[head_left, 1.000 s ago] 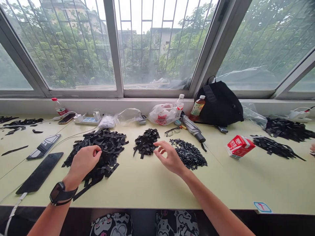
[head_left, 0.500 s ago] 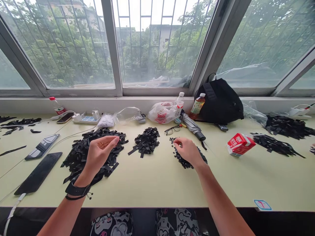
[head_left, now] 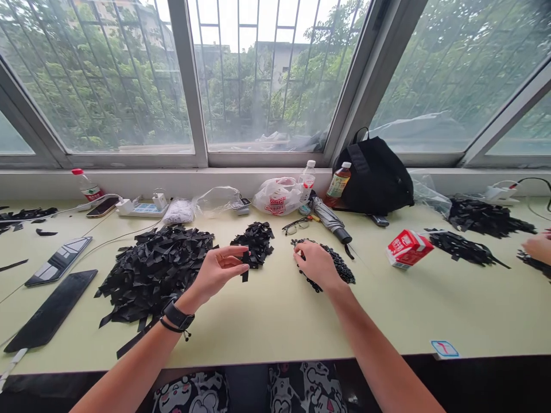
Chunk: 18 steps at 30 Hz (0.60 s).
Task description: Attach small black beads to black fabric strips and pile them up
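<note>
Passage runs along the near strip of the pale-green tabletop [head_left: 267,330], from the long black panel [head_left: 50,310] on the left to past the red-and-white carton [head_left: 408,249] on the right. Farther in, the large pile of black strips [head_left: 150,275] obstructs the left side. The left hand [head_left: 217,274], with a black strip [head_left: 245,269] hanging from it, stands at that pile's right edge, just before the smaller pile of strips [head_left: 258,241]. A narrow gap separates it from the right hand [head_left: 317,265], which sits on the black pellets [head_left: 342,268]. The folded umbrella [head_left: 331,221] and eyeglasses [head_left: 296,226] obstruct the far side. A wide passage lies between the pellets and the carton. A co-worker's hand [head_left: 538,248] intrudes at far right.
</note>
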Tool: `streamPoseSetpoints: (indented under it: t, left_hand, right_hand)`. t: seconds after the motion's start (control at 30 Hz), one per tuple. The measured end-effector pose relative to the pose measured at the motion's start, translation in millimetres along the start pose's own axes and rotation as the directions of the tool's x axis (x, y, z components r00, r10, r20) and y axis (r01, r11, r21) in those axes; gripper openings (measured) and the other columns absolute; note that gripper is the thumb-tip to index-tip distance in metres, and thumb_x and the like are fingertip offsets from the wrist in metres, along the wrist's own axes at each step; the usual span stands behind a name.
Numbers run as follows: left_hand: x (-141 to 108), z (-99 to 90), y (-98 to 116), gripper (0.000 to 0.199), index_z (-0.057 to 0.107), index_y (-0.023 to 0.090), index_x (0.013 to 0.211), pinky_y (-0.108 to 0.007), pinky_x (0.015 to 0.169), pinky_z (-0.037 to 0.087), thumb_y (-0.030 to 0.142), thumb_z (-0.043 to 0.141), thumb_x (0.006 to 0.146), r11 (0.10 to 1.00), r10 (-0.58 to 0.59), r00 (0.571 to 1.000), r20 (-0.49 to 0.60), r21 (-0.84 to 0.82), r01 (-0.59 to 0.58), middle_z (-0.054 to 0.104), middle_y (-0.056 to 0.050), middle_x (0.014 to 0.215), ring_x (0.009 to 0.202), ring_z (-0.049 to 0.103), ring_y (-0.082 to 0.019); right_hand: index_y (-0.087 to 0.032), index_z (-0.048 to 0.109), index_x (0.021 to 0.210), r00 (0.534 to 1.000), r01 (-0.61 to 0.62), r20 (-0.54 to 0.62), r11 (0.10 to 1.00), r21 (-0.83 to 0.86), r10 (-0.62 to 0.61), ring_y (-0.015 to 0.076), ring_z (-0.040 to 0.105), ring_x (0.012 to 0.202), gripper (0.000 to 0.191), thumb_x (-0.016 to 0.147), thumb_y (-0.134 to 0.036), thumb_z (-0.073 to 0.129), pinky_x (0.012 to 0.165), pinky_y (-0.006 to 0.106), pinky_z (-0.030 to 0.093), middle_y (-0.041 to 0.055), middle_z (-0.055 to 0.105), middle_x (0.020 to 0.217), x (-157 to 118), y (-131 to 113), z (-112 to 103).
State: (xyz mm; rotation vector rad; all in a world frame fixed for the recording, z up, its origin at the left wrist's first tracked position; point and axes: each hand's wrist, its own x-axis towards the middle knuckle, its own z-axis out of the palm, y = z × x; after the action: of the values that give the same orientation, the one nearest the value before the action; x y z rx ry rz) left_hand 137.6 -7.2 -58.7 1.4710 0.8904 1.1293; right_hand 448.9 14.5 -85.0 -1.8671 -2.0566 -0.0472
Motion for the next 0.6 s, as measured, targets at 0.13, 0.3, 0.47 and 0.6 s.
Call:
streamPoseSetpoints:
  t: [0.13,0.3,0.47,0.6]
  left_hand:
    - [-3.7,2.6,-6.7,0.05,0.078,0.021,0.118,-0.032,0.079,0.064,0.029,0.091,0.071,0.999,-0.02,1.0,0.02,-0.041,0.021,0.078,-0.01,0.111,0.085,0.074,-0.019]
    - [-5.7,5.6,-8.4,0.055,0.076,0.021,0.122,-0.034,0.08,0.064,0.028,0.092,0.07,0.994,-0.059,0.998,0.036,-0.085,0.062,0.077,-0.01,0.111,0.086,0.073,-0.019]
    - [-6.9,8.5,-8.2,0.062,0.074,0.021,0.126,-0.033,0.076,0.064,0.026,0.093,0.067,0.985,-0.098,0.993,0.066,-0.137,0.106,0.074,-0.012,0.122,0.085,0.072,-0.019]
    - [-6.6,11.3,-8.9,0.063,0.074,0.022,0.125,-0.033,0.074,0.065,0.024,0.094,0.066,0.979,-0.096,0.994,0.05,-0.176,0.103,0.067,-0.013,0.137,0.086,0.072,-0.018]
  right_hand:
    - [-0.02,0.066,0.081,1.0,0.01,-0.021,1.0,0.008,-0.01,0.0238,0.065,0.087,0.017,0.091,-0.016,0.053,0.076,0.033,0.042,0.0088,0.07,0.089,0.1,-5.4,0.5]
    - [-0.021,0.07,0.088,0.997,0.071,-0.042,0.871,0.487,-0.058,0.0218,0.066,0.078,0.015,0.094,-0.028,0.057,0.074,0.034,0.048,0.0057,0.073,0.085,1.1,-22.7,-8.3]
    - [-0.021,0.074,0.094,0.981,0.012,0.075,0.439,0.898,-0.181,0.0207,0.068,0.079,0.022,0.088,-0.042,0.074,0.076,0.035,0.055,0.0058,0.074,0.088,-8.6,-59.6,-11.6]
    - [-0.02,0.077,0.095,0.953,-0.062,0.135,0.263,0.963,-0.271,0.0188,0.066,0.076,0.025,0.084,-0.042,0.08,0.073,0.034,0.056,0.0041,0.072,0.083,-17.7,-80.0,-4.9]
